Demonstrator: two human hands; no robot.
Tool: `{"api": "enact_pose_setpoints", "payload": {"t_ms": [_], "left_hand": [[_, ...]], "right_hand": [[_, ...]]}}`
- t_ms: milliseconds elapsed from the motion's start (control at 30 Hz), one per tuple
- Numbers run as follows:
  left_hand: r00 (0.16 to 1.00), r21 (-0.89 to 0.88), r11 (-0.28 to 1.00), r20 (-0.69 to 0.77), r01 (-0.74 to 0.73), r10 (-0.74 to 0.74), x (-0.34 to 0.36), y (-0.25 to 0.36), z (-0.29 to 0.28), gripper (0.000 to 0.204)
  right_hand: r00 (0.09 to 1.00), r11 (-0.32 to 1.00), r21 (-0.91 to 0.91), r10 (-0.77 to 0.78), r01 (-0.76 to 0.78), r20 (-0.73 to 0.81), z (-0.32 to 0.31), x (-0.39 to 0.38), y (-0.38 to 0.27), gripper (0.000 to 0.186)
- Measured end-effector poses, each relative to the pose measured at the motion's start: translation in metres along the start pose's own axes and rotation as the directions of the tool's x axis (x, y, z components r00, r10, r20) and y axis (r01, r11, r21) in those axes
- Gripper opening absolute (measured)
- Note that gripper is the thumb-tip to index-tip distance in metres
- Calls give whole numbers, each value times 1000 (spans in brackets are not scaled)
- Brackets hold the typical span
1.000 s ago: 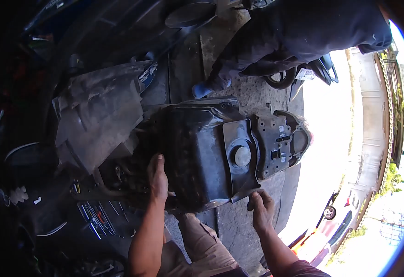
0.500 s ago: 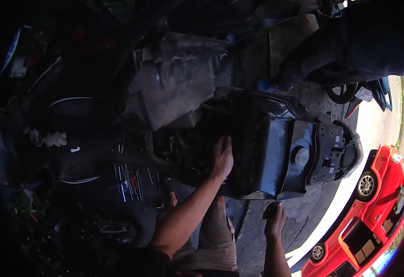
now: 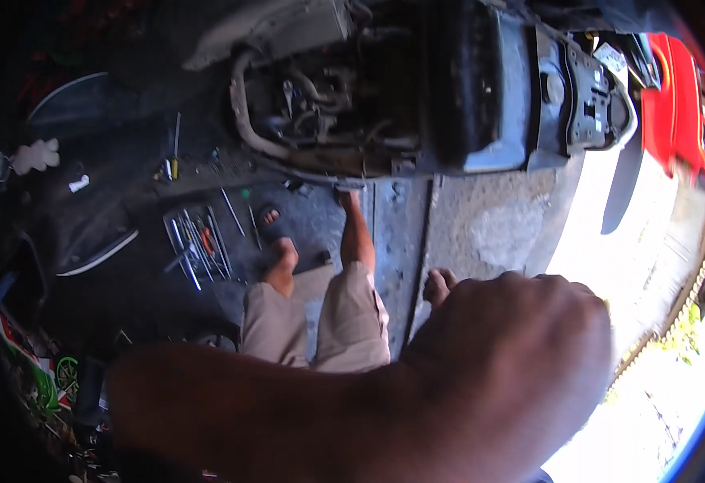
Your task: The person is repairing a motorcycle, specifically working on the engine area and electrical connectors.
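My left forearm crosses the near part of the view, very close and slightly blurred. My left hand (image 3: 521,346) is raised at its end, back toward me, knuckles bent and fingers curled out of sight. Whatever it may hold is hidden. Behind it, a few fingertips of what looks like my right hand (image 3: 439,286) show; the rest is covered. Both hands are apart from the partly stripped scooter (image 3: 485,105), which lies across the far side. Its tubular frame (image 3: 244,105) and exposed engine parts (image 3: 312,109) are in sight at its left end.
A tray of hand tools (image 3: 199,245) lies on the floor, with a yellow-handled screwdriver (image 3: 175,167) beyond it. Dark body panels (image 3: 99,233) lie at left. My sandalled foot (image 3: 276,225) is beside the tray. A red vehicle (image 3: 682,105) stands far right.
My left hand has left the scooter's engine area and come up close to me. My right hand has come away from the rear edge and left. The view has shifted, bringing more floor into sight.
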State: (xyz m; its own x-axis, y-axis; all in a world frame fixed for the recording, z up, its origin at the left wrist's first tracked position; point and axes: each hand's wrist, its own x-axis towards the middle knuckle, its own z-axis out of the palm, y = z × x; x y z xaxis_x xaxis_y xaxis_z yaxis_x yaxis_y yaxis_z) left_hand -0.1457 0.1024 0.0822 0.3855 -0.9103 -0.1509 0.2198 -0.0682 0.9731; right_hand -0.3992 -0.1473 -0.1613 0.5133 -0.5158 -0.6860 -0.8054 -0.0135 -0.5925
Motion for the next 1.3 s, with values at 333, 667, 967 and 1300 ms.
{"api": "enact_pose_setpoints", "payload": {"t_ms": [333, 667, 967, 1300], "left_hand": [[949, 578, 800, -312, 162, 34, -8, -53, 72, 24], [-145, -577, 519, -745, 631, -651, -232, -449, 89, 32], [-373, -866, 373, -484, 332, -792, -253, -504, 173, 18], [-40, -658, 713, -741, 242, -670, -138, -458, 113, 26]], "right_hand": [[993, 989, -121, -78, 88, 83, 25, -7, 27, 17], [950, 966, -246, -2, 82, 311, 8, 49, -21, 22], [860, 749, -598, 77, 284, 505, 17, 88, -23, 33], [788, 675, -635, 128, 376, 602, 99, 32, -25, 40]]}}
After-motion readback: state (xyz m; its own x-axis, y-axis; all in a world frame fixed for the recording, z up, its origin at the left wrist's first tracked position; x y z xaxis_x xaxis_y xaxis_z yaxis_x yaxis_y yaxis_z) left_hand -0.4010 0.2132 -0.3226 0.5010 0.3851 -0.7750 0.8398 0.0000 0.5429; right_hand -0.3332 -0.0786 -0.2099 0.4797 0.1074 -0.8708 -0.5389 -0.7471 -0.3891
